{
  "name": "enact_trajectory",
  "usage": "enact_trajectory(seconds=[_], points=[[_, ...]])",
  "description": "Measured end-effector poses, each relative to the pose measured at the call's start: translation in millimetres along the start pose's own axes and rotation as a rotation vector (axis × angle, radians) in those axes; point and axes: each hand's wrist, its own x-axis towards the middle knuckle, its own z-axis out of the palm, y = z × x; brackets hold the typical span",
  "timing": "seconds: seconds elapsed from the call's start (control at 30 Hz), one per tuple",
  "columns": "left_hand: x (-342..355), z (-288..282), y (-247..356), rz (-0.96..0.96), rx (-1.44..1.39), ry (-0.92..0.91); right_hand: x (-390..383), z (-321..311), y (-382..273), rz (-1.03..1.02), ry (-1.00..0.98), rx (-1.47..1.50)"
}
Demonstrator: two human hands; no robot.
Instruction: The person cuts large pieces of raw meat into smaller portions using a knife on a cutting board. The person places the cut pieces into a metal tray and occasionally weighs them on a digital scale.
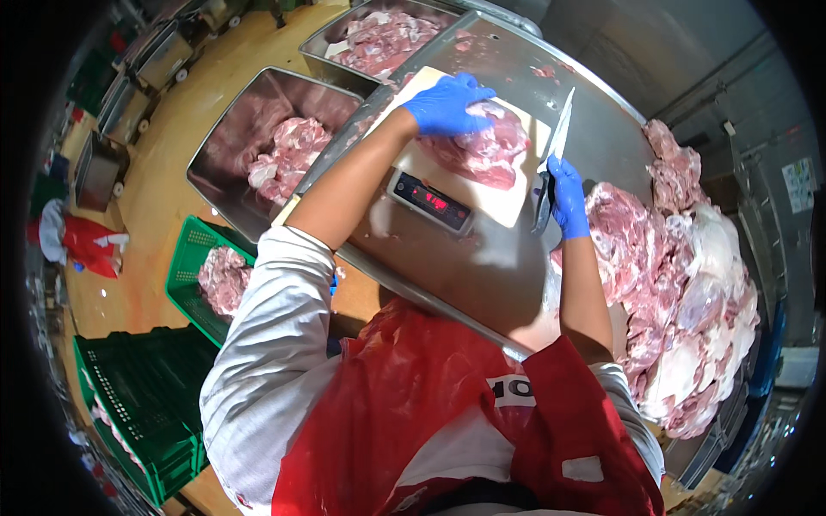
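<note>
My left hand (447,107), in a blue glove, rests at the upper left of a piece of raw pink meat (495,159), fingers spread and slightly bent. The meat lies on a white cutting board (520,206). To the right of the board, my right hand (564,189), also gloved, is closed round the black handle of a long knife (559,125), its blade pointing away from me. A dark digital display unit with red digits (430,202) sits below the meat on the steel table (447,275).
Meat is heaped at the right (688,310). Steel tubs of meat (215,163) (318,47) stand left of and beyond the table. Green crates (185,258) are at lower left, one holding meat. A person in red and white (86,245) is at far left, near wheeled bins (95,172).
</note>
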Motion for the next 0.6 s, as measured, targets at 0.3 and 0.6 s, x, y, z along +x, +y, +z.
enact_trajectory(seconds=[0.3, 0.6], points=[[14, 14, 19, 0.072, 0.213, 0.030, -108, -51, 85, 0.022, 0.062, 0.125], [13, 16, -3, -0.152, -0.417, 0.155, -99, 0, 51, 0.018, -0.091, 0.217]])
